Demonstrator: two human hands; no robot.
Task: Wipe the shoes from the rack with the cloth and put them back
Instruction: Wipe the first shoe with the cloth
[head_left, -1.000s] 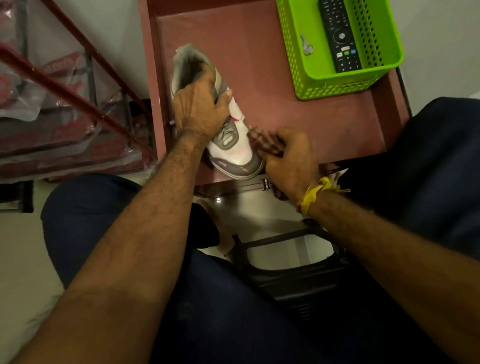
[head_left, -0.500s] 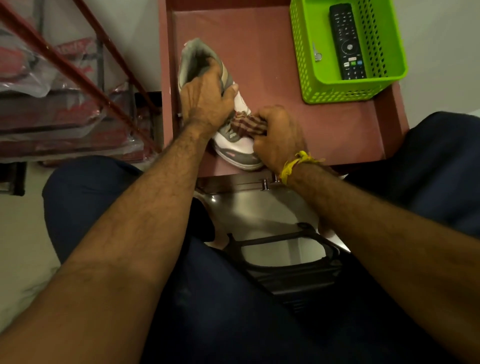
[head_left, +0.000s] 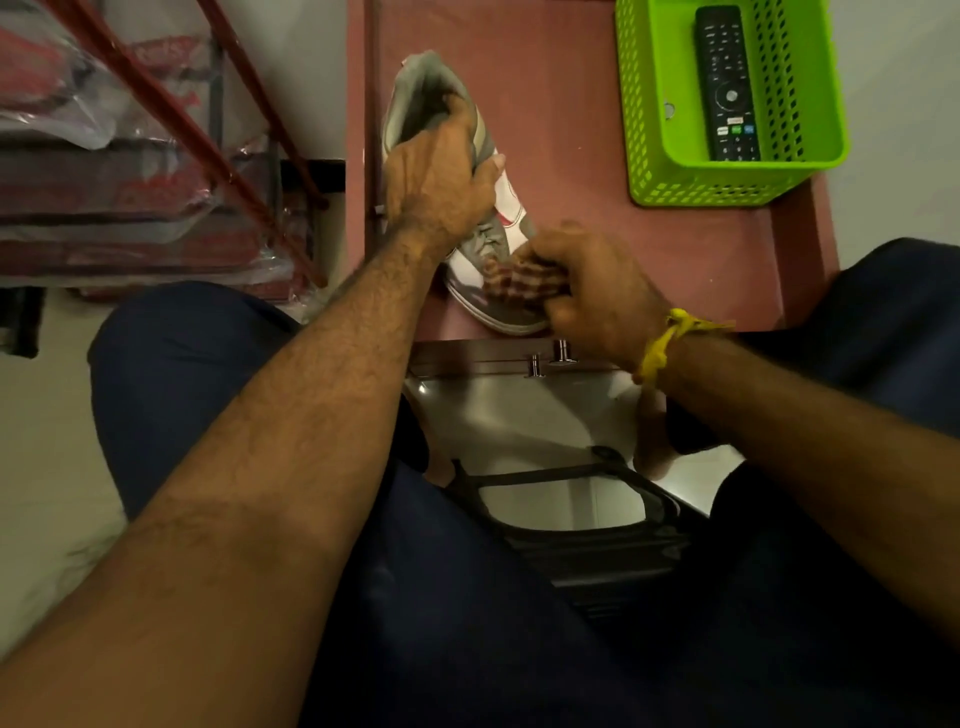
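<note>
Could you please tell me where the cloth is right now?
In the head view, the cloth is bunched in the right hand, pressed on the toe of the shoe at the table's near edge.

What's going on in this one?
A seated person is cleaning a grey and white shoe on a reddish table. The left hand grips the shoe at its opening, and the right hand presses a bunched checked cloth onto its toe. A green basket with a remote sits nearby.
</note>
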